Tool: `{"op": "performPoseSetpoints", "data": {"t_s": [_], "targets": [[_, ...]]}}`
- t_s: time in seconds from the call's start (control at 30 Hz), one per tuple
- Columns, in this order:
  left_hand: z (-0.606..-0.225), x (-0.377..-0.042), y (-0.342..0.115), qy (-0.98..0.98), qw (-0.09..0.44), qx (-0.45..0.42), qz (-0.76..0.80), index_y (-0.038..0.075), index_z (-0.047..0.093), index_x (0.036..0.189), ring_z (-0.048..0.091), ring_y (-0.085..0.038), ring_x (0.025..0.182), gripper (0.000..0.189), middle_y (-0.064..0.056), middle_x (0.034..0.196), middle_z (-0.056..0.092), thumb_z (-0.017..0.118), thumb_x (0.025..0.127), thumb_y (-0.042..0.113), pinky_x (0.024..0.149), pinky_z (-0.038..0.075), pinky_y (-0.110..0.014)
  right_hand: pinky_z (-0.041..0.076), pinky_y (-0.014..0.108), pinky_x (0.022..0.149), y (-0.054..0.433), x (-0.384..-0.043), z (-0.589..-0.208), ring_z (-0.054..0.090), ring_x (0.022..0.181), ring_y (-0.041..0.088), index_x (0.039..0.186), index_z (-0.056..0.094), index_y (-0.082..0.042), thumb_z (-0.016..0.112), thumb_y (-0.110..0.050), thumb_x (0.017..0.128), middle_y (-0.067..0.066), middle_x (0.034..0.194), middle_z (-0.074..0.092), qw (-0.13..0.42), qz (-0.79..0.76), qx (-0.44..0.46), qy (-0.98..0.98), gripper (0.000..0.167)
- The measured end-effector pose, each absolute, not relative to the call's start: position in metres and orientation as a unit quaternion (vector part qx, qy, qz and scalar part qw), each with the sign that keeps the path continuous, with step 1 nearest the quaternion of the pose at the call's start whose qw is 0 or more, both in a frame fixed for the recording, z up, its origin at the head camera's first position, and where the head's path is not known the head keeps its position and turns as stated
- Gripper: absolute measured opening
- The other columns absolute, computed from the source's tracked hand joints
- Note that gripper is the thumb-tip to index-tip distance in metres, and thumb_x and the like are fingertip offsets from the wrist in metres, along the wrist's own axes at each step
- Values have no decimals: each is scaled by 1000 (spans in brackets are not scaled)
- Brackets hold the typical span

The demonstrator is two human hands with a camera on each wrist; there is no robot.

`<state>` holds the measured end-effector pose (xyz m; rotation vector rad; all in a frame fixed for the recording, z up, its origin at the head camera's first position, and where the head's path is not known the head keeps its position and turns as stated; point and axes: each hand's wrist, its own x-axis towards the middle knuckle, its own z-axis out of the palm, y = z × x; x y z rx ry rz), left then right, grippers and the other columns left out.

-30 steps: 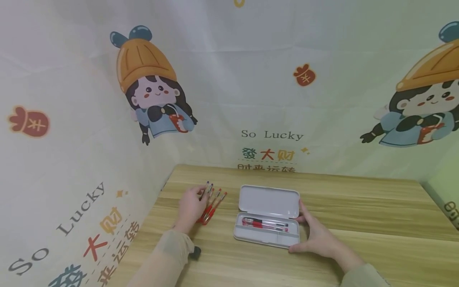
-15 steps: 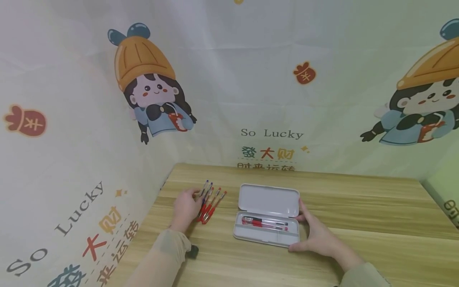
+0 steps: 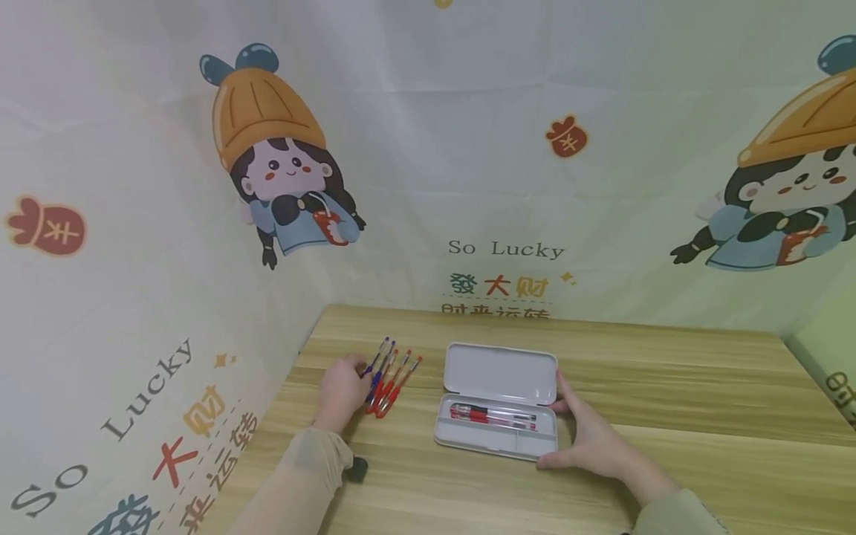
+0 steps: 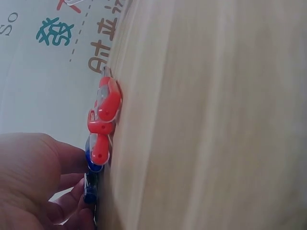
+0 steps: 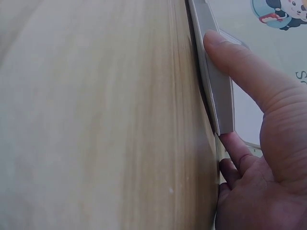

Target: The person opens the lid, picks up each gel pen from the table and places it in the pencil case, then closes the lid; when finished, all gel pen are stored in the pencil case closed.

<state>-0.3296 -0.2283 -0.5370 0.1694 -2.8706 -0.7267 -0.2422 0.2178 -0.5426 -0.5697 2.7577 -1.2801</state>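
At the table's left, my left hand (image 3: 342,388) has its thumb and curled fingers at a blue pen (image 4: 90,188), which it seems to pinch; the fingertips are partly hidden. Another blue pen (image 3: 383,368) lies beside it, then several red pens (image 3: 394,390) fanned side by side. A pale pencil case (image 3: 478,447) lies with its lid (image 3: 501,374) raised, holding a black pen (image 3: 498,413) and a red pen (image 3: 495,422) in its rear compartment. My right hand (image 3: 591,442) grips the case's right end, thumb at the front and fingers behind, as the right wrist view shows.
The wooden table (image 3: 669,394) runs back to a printed cloth (image 3: 401,148) that hangs behind and along the left. A small dark object (image 3: 357,468) sits at the left sleeve's cuff. The case's front has a divider near its right end.
My left hand has shifted left, off the top of the pens. The blue pens beneath now show more and lie slightly apart. My right hand and the case have stayed in place.
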Motion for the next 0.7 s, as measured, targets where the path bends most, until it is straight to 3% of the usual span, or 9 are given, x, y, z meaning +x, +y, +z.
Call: {"op": "performPoseSetpoints", "data": {"t_s": [0.7], "targets": [[-527,-325,-216,-966,84,46,-240,5,81,123,79,-32,103,27,-15,116,84,73,101,19,95,62,-52,22,77,129,217,-241,-541,52,147,52,173,2,5,107,-34,63,20,143,68,27,-413,-183,892,157]]}}
